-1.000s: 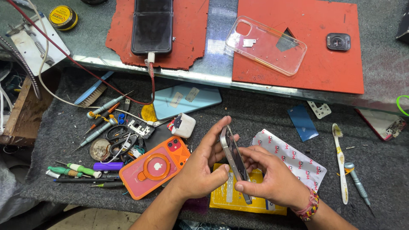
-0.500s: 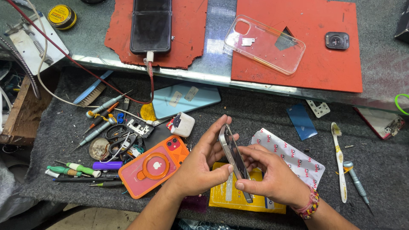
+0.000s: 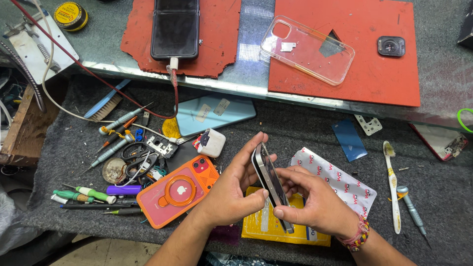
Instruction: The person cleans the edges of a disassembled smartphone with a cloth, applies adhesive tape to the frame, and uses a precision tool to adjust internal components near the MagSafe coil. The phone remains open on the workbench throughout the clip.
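Note:
Both my hands hold a slim dark smartphone (image 3: 268, 177) on edge above the grey work mat. My left hand (image 3: 231, 192) wraps its left side, fingers reaching over the top end and thumb pressed near the lower edge. My right hand (image 3: 315, 204) grips the right side, thumb and forefinger pinching the lower part. Under the hands lie a yellow packet (image 3: 256, 229) and a white patterned packet (image 3: 345, 182). An orange phone case (image 3: 175, 192) with a ring lies just left of my left hand.
Screwdrivers, tweezers and scissors (image 3: 133, 162) are scattered at left. A light blue phone back (image 3: 214, 114), a white charger (image 3: 211, 143), a toothbrush (image 3: 392, 184) lie on the mat. On the raised shelf: red mats, a black phone (image 3: 175, 27) on a cable, a clear case (image 3: 308, 49).
The hands and phone stay in nearly the same place; my fingers have shifted only slightly on the phone's edges.

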